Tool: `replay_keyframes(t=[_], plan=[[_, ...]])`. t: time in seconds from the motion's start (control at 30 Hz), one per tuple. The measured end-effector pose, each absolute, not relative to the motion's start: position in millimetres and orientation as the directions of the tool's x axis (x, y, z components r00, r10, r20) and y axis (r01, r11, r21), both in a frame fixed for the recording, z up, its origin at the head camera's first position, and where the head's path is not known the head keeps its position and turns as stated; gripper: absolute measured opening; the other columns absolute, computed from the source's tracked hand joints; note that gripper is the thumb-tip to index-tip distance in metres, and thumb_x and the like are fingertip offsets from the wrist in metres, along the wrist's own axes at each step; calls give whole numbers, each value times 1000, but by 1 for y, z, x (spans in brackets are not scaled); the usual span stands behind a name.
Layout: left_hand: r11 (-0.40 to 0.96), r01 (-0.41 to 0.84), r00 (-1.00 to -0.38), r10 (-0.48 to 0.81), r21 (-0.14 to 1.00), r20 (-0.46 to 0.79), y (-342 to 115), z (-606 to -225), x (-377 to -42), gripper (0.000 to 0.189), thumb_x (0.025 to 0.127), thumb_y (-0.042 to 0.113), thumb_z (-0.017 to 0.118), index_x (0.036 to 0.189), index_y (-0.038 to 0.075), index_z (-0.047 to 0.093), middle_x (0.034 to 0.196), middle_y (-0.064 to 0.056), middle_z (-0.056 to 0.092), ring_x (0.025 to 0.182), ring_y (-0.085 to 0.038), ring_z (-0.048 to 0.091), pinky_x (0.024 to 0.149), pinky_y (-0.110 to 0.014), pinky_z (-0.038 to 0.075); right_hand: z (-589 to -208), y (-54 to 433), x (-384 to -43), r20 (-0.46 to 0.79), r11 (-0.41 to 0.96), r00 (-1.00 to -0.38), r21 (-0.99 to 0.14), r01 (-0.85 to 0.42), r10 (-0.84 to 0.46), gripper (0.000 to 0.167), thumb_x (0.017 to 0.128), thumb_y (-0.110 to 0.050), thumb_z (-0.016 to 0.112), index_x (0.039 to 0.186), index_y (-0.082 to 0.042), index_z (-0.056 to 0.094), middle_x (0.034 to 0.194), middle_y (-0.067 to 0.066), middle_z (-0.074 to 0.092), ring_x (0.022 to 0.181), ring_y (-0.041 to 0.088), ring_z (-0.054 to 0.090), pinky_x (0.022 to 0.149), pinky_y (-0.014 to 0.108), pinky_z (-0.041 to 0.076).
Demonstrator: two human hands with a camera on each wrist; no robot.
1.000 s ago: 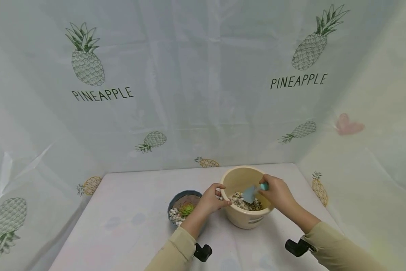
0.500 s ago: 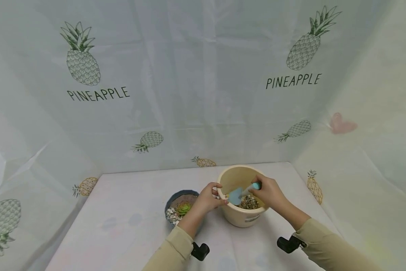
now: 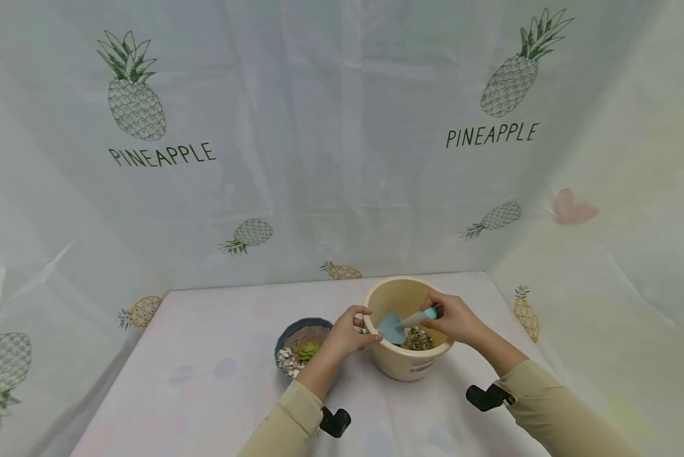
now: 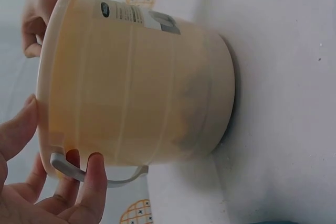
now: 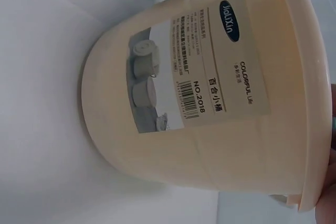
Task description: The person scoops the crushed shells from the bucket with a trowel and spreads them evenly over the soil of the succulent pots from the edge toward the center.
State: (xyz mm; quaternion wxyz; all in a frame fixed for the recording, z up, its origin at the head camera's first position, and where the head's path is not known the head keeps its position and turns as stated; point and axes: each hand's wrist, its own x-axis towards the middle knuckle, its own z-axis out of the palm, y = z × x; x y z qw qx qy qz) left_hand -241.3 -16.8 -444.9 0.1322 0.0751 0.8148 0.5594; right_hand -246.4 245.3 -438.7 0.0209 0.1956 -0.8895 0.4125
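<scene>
A cream plastic bucket stands on the table with brown and pale gravel in its bottom. My left hand grips its left rim, thumb on the near side, and in the left wrist view the fingers lie by the grey handle. My right hand holds a small trowel by its pale handle with a turquoise end. The trowel's light blue blade is inside the bucket, close to the left wall. In the right wrist view the bucket's printed label faces the camera, and the rim hides most of the right hand.
Left of the bucket, partly behind the left forearm, is a blue-grey bowl with a green succulent and white pebbles. A pineapple-print sheet hangs behind and beside the white table.
The right hand has moved the trowel blade left across the gravel to the bucket's left wall, and its handle now lies flatter. The left hand keeps its grip on the rim.
</scene>
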Motion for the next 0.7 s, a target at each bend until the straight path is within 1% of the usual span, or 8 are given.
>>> replay_keyframes(t=[0.23,0.37,0.47,0.7], plan=[[365,-25,-954,268,931,-131,-20,-444,-240,56,78,6,82,127,7,57,97,-8,59,70,-16,58,61,-31,54,-439,248,-250,186,554,-904,-737,-388,-386,23,79,6,77,88,-7,60,91,8,66,71,16,60,61,28,51],[369,-15,-956,267,929,-121,-20,-443,-238,55,78,5,82,127,7,57,96,-8,59,74,-17,57,63,-32,54,-438,249,-251,176,540,-902,-749,-383,-395,23,79,6,77,87,-6,60,94,9,67,71,17,60,62,27,52],[381,-2,-958,263,925,-111,-19,-443,-237,55,78,6,83,126,7,57,97,-9,59,77,-17,57,64,-33,54,-436,249,-250,170,529,-900,-759,-379,-401,23,79,6,77,88,-5,60,92,9,66,73,18,61,63,28,52],[378,4,-958,268,926,-106,-18,-444,-237,54,78,7,83,125,8,57,97,-8,58,77,-18,56,64,-33,54,-431,253,-248,147,513,-896,-776,-367,-418,22,79,5,77,88,-5,60,89,8,65,73,17,61,63,26,52]])
